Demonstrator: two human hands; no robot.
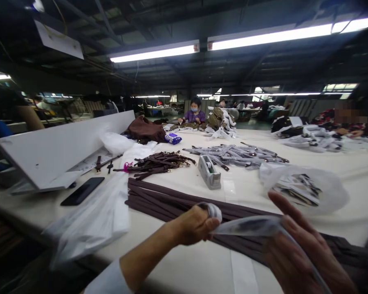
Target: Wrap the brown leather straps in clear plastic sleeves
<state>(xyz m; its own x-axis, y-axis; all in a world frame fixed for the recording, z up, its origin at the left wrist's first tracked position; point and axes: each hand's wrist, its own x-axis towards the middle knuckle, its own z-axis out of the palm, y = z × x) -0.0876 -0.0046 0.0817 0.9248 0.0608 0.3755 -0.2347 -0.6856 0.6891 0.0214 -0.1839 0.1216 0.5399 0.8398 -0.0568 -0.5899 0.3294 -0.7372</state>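
Note:
My left hand (196, 224) is closed around one end of a strip of translucent white wrapping (248, 226), which loops up over the fist. The strip stretches to my right hand (306, 249), slightly blurred, where it bends and runs down across the fingers. One finger of that hand points up, while the others lie along the strip. Something dark shows through the wrapping; I cannot tell whether it is inside or behind. Beneath both hands lies a bundle of long dark brown straps (159, 198). A grey tape dispenser (209, 173) stands just beyond them.
Brown straps with buckles (159, 163) and wrapped straps (236, 155) lie in piles behind. A plastic bag of pieces (303, 190) is at right. A phone (82, 191), plastic sheeting (95, 220) and a white board (67, 147) occupy the left. Co-workers sit across the table.

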